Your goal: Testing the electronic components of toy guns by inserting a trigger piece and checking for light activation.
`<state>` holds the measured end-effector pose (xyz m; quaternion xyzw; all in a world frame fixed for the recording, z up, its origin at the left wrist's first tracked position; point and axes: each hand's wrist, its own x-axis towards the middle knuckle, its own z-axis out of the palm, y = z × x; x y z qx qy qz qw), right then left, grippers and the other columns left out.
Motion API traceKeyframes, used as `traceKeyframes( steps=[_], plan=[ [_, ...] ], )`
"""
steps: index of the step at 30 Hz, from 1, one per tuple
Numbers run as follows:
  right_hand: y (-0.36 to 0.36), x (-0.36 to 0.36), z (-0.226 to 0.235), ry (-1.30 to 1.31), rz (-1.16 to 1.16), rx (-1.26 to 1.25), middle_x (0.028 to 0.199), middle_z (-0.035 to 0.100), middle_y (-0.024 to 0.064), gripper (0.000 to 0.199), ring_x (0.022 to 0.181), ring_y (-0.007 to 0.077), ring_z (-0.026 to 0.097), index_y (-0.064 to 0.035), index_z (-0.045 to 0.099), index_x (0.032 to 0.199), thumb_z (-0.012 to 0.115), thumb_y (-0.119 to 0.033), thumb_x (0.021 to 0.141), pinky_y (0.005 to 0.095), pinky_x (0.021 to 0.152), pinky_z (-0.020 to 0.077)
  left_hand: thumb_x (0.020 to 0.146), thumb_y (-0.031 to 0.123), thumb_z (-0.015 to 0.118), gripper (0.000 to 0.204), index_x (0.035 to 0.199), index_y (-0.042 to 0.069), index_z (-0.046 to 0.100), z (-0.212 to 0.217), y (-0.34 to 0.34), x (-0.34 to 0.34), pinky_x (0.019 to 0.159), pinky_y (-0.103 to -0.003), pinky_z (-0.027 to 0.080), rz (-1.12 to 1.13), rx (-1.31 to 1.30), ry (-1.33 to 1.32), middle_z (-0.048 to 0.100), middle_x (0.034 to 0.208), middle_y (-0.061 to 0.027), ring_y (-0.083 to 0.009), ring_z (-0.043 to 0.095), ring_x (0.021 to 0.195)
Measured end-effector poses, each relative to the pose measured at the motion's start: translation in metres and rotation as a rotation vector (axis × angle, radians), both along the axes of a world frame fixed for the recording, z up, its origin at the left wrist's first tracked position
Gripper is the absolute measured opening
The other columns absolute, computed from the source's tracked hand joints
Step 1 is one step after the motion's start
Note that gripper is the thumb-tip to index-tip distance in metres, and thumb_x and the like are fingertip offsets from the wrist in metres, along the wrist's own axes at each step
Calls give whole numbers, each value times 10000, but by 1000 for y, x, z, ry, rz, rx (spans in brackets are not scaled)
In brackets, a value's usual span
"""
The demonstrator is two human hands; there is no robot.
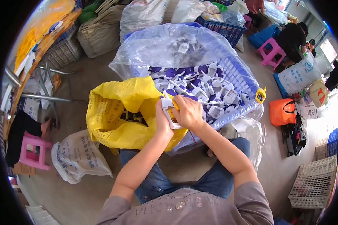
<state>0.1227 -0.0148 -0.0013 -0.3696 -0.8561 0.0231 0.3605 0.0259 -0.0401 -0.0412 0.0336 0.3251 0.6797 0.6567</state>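
In front of me, my left hand (163,119) is closed round a white plastic piece (169,112). My right hand (190,113) grips a small yellow part (175,105) at the top of that white piece, its fingers bent over it. Both hands meet above the rim of an open yellow woven sack (120,88), which has small dark and yellow pieces (133,117) in it. Just beyond the hands, a heap of white and purple plastic parts (199,84) fills a blue crate (234,71) lined with clear plastic film.
A yellow plastic part (260,95) sits on the crate's right rim. To the left are a white sack (80,155), a pink stool (34,152) and a wooden table (37,56). An orange bag (282,112) and a white basket (313,183) stand at right. Other people sit nearby.
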Motion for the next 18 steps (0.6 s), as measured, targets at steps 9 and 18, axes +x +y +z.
traceKeyframes(
  steps=[9, 18],
  plan=[
    [-15, 19, 52, -148, 265, -384, 946, 567, 149, 348, 874, 327, 588, -62, 460, 1010, 586, -322, 815, 393, 708, 481, 891, 387, 425, 333, 1007, 107, 564, 36, -6, -24, 751, -327, 499, -185, 164, 35, 611, 933, -40, -189, 605, 846],
    [-33, 24, 67, -272, 154, -248, 919, 535, 103, 426, 873, 276, 566, -57, 459, 1078, 660, -242, 751, 377, 642, 485, 904, 408, 382, 380, 1042, 97, 553, 51, -6, -19, 744, -317, 501, -248, 227, 59, 614, 937, -58, -174, 611, 856]
  ],
)
